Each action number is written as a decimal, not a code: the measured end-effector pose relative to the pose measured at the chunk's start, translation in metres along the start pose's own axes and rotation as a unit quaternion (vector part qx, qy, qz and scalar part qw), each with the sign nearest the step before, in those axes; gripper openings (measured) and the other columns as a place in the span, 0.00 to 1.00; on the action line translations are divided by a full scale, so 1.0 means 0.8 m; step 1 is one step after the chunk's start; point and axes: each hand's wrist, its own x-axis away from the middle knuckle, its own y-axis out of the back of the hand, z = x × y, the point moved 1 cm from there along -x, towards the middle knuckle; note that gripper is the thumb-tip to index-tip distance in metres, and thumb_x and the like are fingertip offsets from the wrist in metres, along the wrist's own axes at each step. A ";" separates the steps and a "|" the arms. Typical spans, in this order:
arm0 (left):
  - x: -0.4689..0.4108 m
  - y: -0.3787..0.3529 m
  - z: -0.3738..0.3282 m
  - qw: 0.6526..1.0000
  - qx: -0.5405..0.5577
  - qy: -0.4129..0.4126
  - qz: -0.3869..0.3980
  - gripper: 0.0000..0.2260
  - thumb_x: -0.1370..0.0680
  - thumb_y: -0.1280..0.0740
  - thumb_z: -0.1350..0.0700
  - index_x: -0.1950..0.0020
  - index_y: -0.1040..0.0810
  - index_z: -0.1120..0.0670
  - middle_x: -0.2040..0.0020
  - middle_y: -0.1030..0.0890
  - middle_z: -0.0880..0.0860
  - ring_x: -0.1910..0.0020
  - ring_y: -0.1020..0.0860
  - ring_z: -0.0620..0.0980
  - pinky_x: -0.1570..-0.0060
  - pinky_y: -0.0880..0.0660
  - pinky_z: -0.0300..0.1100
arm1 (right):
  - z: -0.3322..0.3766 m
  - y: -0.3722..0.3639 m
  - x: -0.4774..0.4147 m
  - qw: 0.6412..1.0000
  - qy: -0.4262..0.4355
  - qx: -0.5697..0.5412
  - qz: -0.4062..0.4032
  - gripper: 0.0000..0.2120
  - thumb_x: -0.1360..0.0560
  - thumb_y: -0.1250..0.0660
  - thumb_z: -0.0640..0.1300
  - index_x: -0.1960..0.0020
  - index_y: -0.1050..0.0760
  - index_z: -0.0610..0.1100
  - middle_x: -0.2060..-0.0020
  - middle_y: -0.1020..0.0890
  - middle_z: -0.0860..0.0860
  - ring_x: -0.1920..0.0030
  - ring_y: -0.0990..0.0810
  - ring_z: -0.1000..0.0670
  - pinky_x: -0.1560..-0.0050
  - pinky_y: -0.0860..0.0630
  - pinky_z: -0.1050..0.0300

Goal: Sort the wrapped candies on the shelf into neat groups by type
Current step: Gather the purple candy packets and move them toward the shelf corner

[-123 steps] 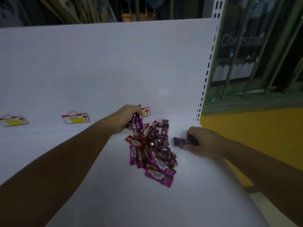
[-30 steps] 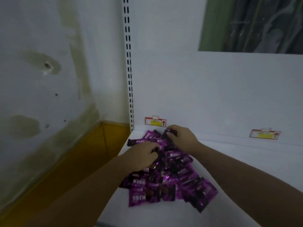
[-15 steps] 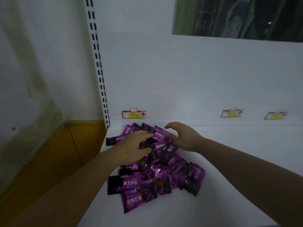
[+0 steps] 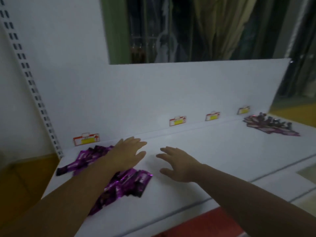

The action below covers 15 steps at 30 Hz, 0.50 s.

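Left hand, right hand lifted off purple candies on shelf, seemingly empty.

A single wide-angle view, worn on the head, looks forward and down from the front edge of the white shelf. It faces the back panel at a slant, so the slotted upright leans along the left edge and the shelf runs off to the upper right. The camera sits close: both forearms enter from the bottom, with the left hand and right hand mid-frame. The near purple candy pile lies lower left, and the far pile looks small at the right end.
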 end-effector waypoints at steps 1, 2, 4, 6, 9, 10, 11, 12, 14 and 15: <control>-0.008 -0.003 -0.022 1.000 -0.007 -0.002 -0.001 0.22 0.20 0.49 0.43 0.26 0.42 0.45 0.24 0.43 0.48 0.25 0.47 0.48 0.27 0.52 0.50 | -0.012 0.005 0.021 1.000 -0.004 0.002 -0.001 0.28 0.23 0.44 0.60 0.26 0.43 0.51 0.25 0.44 0.47 0.25 0.48 0.47 0.27 0.51 0.50; -0.015 -0.005 -0.047 1.000 -0.008 -0.001 0.002 0.22 0.20 0.49 0.43 0.26 0.42 0.45 0.24 0.43 0.48 0.25 0.47 0.48 0.27 0.52 0.50 | -0.026 0.010 0.045 1.000 -0.009 0.003 0.000 0.28 0.23 0.44 0.60 0.26 0.43 0.51 0.25 0.45 0.47 0.25 0.48 0.47 0.26 0.51 0.50; -0.030 -0.012 -0.102 1.000 0.000 0.001 0.012 0.23 0.20 0.49 0.42 0.25 0.43 0.45 0.24 0.43 0.48 0.25 0.48 0.48 0.27 0.52 0.50 | -0.059 0.023 0.093 1.000 -0.020 0.003 0.001 0.28 0.22 0.44 0.59 0.25 0.44 0.51 0.24 0.45 0.47 0.25 0.48 0.47 0.26 0.51 0.49; -0.042 -0.019 -0.159 0.999 0.019 -0.003 0.025 0.23 0.20 0.50 0.41 0.25 0.44 0.45 0.24 0.44 0.48 0.25 0.48 0.48 0.27 0.52 0.50 | -0.094 0.036 0.141 0.999 -0.036 0.002 -0.006 0.28 0.22 0.44 0.58 0.25 0.44 0.51 0.24 0.45 0.47 0.25 0.48 0.48 0.26 0.51 0.50; -0.059 -0.024 -0.239 0.998 0.059 -0.016 0.030 0.24 0.20 0.50 0.41 0.25 0.44 0.46 0.24 0.43 0.48 0.25 0.48 0.48 0.27 0.51 0.51 | -0.144 0.054 0.205 0.998 -0.065 -0.008 -0.020 0.28 0.22 0.44 0.58 0.25 0.44 0.52 0.24 0.45 0.49 0.25 0.49 0.50 0.27 0.51 0.53; -0.064 -0.025 -0.264 0.997 0.064 -0.022 0.030 0.24 0.20 0.50 0.41 0.25 0.44 0.46 0.24 0.44 0.48 0.25 0.48 0.48 0.27 0.51 0.52 | -0.159 0.061 0.224 0.997 -0.074 -0.011 -0.027 0.28 0.22 0.44 0.58 0.25 0.44 0.52 0.24 0.45 0.49 0.25 0.49 0.50 0.27 0.51 0.54; -0.070 -0.026 -0.287 0.997 0.064 -0.028 0.032 0.24 0.20 0.50 0.41 0.25 0.44 0.46 0.24 0.44 0.48 0.25 0.48 0.49 0.27 0.51 0.52 | -0.173 0.066 0.241 0.996 -0.081 -0.011 -0.033 0.28 0.22 0.43 0.58 0.25 0.43 0.52 0.24 0.45 0.49 0.25 0.48 0.50 0.27 0.50 0.54; -0.075 -0.028 -0.309 0.997 0.063 -0.035 0.033 0.24 0.20 0.50 0.41 0.25 0.45 0.46 0.24 0.45 0.48 0.25 0.49 0.49 0.27 0.51 0.52 | -0.187 0.072 0.257 0.995 -0.089 -0.010 -0.036 0.27 0.22 0.43 0.58 0.26 0.43 0.51 0.25 0.45 0.49 0.25 0.48 0.50 0.26 0.50 0.54; -0.088 -0.029 -0.346 0.996 0.063 -0.050 0.032 0.24 0.20 0.50 0.41 0.25 0.45 0.46 0.24 0.45 0.49 0.25 0.49 0.49 0.27 0.51 0.51 | -0.213 0.082 0.284 0.994 -0.104 -0.005 -0.041 0.26 0.22 0.43 0.57 0.26 0.42 0.51 0.25 0.43 0.49 0.26 0.46 0.50 0.27 0.48 0.54; -0.095 -0.030 -0.363 0.996 0.064 -0.059 0.032 0.25 0.20 0.50 0.41 0.25 0.45 0.46 0.24 0.45 0.49 0.25 0.49 0.49 0.27 0.51 0.51 | -0.226 0.087 0.295 0.993 -0.111 -0.003 -0.047 0.26 0.22 0.43 0.57 0.27 0.41 0.51 0.25 0.42 0.49 0.26 0.44 0.50 0.28 0.46 0.54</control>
